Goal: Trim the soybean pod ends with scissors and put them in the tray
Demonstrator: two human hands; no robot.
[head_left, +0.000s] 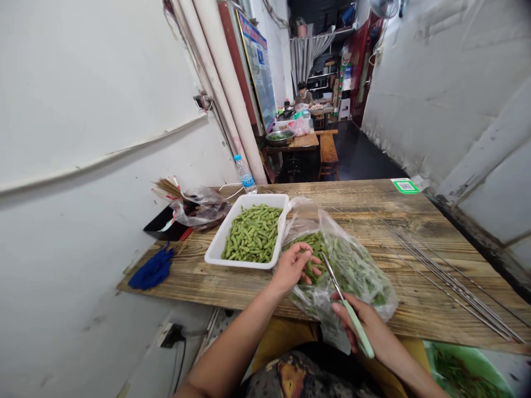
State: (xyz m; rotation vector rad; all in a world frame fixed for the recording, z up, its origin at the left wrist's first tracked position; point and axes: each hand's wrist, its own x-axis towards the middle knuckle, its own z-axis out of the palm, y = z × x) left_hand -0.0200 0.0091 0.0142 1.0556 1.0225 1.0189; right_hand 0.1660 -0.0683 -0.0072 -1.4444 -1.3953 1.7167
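Observation:
My left hand (292, 266) reaches into the mouth of a clear plastic bag (352, 265) full of green bean pods, its fingers curled round a few pods. My right hand (365, 326) is closed on pale green-handled scissors (346, 307), whose blades point up toward the bag's opening. A white rectangular tray (215, 251) heaped with trimmed green pods sits just left of the bag on the wooden table (415, 221).
A blue cloth (152, 270), a black tray with bamboo skewers in plastic (194, 207) and a water bottle (245, 176) lie at the left. Metal skewers (452, 282) lie at the right. A green basin (468, 370) sits below. A person sits far back.

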